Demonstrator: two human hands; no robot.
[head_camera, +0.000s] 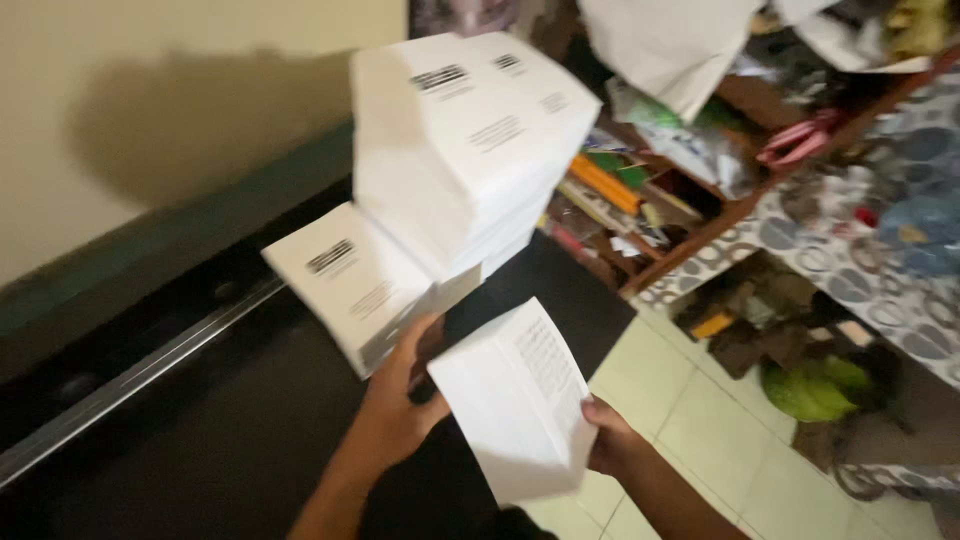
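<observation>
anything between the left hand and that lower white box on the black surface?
Nothing visible. The left hand is already at the near corner of the lower white box. The right hand holds a folded white paper beside it, not between them.

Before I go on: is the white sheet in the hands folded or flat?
Folded: the white sheet shows a crease, one half angled up.

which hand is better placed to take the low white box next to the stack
Left, probably. The left hand already touches the low white cardboard box beside the tall stack of white boxes. The right hand grips the folded white paper sheet.
</observation>
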